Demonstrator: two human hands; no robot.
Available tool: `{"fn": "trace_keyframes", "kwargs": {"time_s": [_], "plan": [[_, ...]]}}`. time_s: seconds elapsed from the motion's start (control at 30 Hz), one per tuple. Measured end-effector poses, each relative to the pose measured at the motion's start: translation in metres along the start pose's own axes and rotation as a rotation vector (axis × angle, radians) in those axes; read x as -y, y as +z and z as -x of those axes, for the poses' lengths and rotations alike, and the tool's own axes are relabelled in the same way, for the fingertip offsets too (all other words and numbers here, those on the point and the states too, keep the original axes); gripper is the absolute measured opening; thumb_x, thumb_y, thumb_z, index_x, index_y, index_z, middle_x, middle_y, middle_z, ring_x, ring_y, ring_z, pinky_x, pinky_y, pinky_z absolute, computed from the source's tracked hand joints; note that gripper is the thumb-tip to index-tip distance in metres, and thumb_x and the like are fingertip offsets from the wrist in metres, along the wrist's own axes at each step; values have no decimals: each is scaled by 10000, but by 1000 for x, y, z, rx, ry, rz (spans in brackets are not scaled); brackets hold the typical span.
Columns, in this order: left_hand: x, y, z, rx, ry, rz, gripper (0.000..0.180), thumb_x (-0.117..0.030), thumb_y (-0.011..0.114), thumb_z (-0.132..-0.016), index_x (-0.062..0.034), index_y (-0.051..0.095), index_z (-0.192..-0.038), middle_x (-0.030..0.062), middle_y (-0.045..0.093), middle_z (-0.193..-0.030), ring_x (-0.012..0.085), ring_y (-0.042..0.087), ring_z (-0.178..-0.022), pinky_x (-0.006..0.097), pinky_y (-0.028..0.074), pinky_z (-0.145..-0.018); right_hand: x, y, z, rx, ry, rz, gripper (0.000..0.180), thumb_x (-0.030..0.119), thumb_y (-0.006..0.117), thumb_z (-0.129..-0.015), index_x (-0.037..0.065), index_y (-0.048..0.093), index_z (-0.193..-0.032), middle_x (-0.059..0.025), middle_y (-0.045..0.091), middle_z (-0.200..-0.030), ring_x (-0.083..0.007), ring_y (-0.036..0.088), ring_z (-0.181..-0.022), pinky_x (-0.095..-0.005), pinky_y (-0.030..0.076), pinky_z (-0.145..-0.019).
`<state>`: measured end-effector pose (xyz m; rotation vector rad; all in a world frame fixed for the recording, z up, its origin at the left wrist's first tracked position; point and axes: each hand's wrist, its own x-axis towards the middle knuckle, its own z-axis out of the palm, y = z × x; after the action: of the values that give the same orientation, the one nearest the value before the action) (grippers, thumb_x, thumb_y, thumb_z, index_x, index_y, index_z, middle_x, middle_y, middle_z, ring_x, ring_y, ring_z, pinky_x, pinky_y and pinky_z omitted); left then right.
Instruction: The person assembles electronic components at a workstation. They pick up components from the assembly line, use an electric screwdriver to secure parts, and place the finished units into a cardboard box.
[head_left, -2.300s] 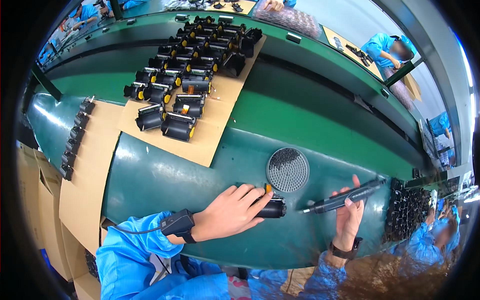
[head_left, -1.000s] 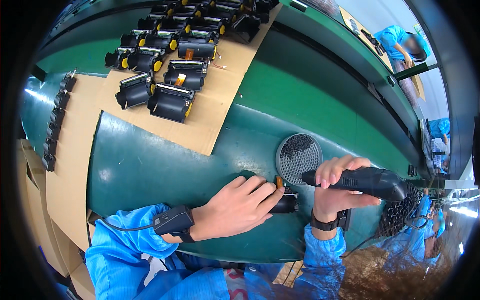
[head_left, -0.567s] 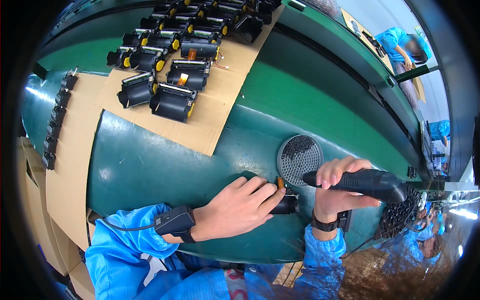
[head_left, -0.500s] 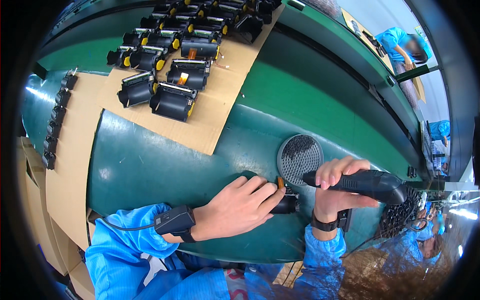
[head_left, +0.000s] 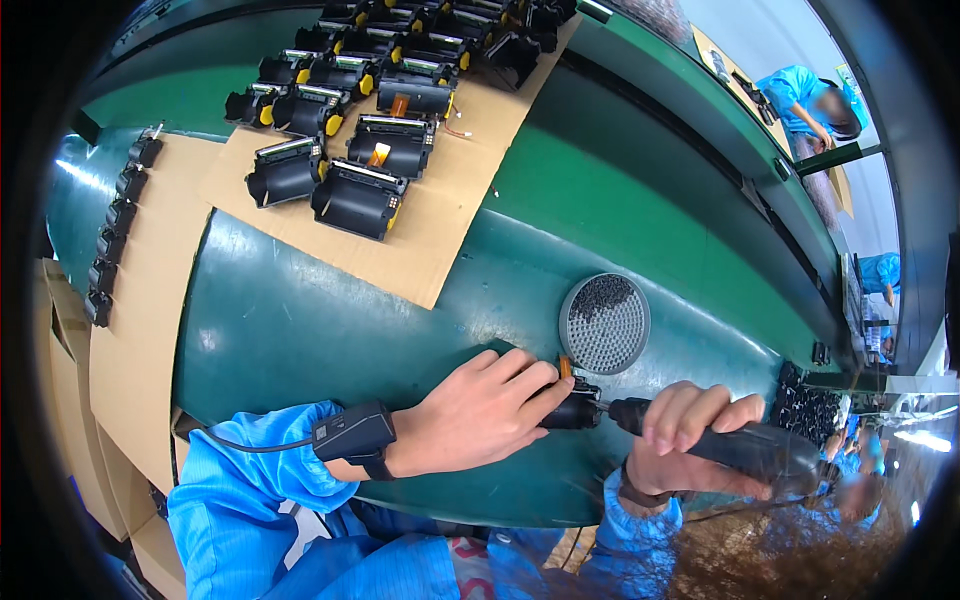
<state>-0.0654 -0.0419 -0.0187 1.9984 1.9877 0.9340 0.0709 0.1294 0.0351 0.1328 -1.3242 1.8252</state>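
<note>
My left hand (head_left: 490, 405) presses a black plastic housing (head_left: 572, 411) against the green table, its fingers closed over the housing's left side. An orange ribbon cable (head_left: 565, 368) stands up from the housing beside my fingertips. My right hand (head_left: 695, 440) is wrapped around a black electric screwdriver (head_left: 745, 455), held nearly level. Its bit points left and meets the right end of the housing; whether a screw sits on the tip is too small to tell. Just beyond the housing lies a round grey tray (head_left: 604, 365) with a dimpled bottom and a heap of small dark screws (head_left: 603, 296).
Several similar black housings (head_left: 360, 198) with yellow parts stand in rows on cardboard (head_left: 425, 275) at the far left. More small black parts (head_left: 110, 245) line another cardboard sheet's left edge. Dark parts (head_left: 800, 405) are piled at the right. Co-workers (head_left: 805, 100) sit beyond.
My right hand has brought the screwdriver from the tray's edge down toward me, so its bit is now at the housing's right end. My left hand stays on the housing.
</note>
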Motion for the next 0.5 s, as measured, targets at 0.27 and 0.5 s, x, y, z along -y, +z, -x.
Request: {"fn": "trace_keyframes", "kwargs": {"time_s": [0.27, 0.5], "plan": [[-1, -1, -1, -2, 1, -2, 610, -294, 798, -800, -20, 624, -1317, 58, 550, -1127, 216, 535, -1045, 317, 477, -800, -11, -9, 8, 39, 32, -19, 821, 830, 603, -828, 50, 479, -1052, -94, 565, -739, -213, 574, -553, -359, 495, -496], [0, -1, 0, -9, 2, -2, 609, -301, 798, -800, -20, 624, -1311, 54, 540, -1095, 213, 533, -1018, 316, 472, -790, -15, -6, 9, 34, 29, -15, 829, 837, 608, -813, 47, 480, -1029, -91, 562, -731, -212, 573, -547, -355, 498, -486]]}}
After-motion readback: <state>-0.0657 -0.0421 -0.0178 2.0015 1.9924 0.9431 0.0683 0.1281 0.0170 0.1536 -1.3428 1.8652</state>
